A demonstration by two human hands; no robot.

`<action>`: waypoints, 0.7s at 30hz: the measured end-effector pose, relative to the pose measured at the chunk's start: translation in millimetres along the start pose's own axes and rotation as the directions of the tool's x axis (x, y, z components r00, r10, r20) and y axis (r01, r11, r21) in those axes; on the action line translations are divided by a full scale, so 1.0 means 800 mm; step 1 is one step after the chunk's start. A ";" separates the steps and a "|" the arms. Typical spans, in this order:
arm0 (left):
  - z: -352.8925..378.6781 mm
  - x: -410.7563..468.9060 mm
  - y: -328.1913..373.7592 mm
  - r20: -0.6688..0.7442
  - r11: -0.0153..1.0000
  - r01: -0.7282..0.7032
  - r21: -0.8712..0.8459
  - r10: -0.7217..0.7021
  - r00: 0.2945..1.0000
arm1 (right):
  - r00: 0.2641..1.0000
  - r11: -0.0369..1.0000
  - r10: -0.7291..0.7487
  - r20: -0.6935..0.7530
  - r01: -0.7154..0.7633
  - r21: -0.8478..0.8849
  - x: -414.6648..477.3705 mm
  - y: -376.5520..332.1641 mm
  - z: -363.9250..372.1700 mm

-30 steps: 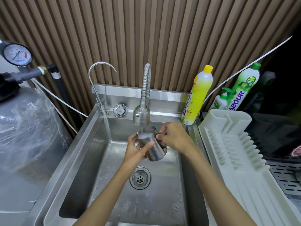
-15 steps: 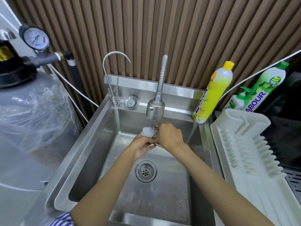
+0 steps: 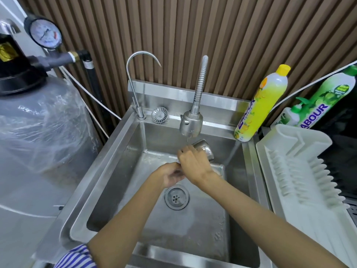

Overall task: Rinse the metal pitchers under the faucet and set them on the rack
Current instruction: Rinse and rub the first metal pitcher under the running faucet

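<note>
The right hand (image 3: 195, 166) grips the metal pitcher (image 3: 204, 149) over the far part of the sink (image 3: 102, 167), its fingers clamped on the pitcher's near side. The pitcher is tilted, just below and slightly right of the faucet head (image 3: 191, 124), from which a thin thread of water falls. The left hand (image 3: 170, 176) sits just beside and under the right, fingers curled; I cannot tell whether they hold anything. The white rack (image 3: 301, 171) stands right of the sink.

In the sink (image 3: 119, 171), pitcher (image 3: 204, 148) below faucet (image 3: 191, 123) — rack (image 3: 301, 171) to the right.
</note>
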State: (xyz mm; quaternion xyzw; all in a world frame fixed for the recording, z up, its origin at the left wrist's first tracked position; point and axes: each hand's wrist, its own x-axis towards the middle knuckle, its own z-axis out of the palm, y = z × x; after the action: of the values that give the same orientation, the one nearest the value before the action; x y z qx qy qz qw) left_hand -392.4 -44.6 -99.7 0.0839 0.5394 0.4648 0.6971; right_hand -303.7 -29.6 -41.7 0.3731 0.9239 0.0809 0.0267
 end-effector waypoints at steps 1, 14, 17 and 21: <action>0.002 -0.002 0.000 0.004 1.000 0.002 0.002 -0.002 1.000 | 1.000 1.000 -0.007 -0.019 0.007 -0.015 0.000 0.001 0.000; 0.024 -0.003 0.006 0.181 0.935 -0.008 -0.356 0.077 0.980 | 0.937 0.966 0.034 -0.347 0.059 0.252 -0.015 0.051 0.011; 0.024 0.001 0.002 0.127 0.939 -0.198 -0.280 0.240 0.962 | 0.918 0.805 0.219 -0.330 0.021 0.592 -0.025 0.066 0.028; 0.015 0.004 0.003 0.159 0.840 -0.528 0.123 0.509 0.846 | 0.839 0.348 0.528 -0.132 -0.072 0.935 -0.036 0.073 0.041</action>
State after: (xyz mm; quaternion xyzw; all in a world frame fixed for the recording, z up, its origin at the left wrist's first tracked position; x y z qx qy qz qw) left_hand -383.6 -36.1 -95.5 0.3108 0.4894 0.5851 0.5670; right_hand -239.8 -3.9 -64.7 0.4680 0.7115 -0.3495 -0.3907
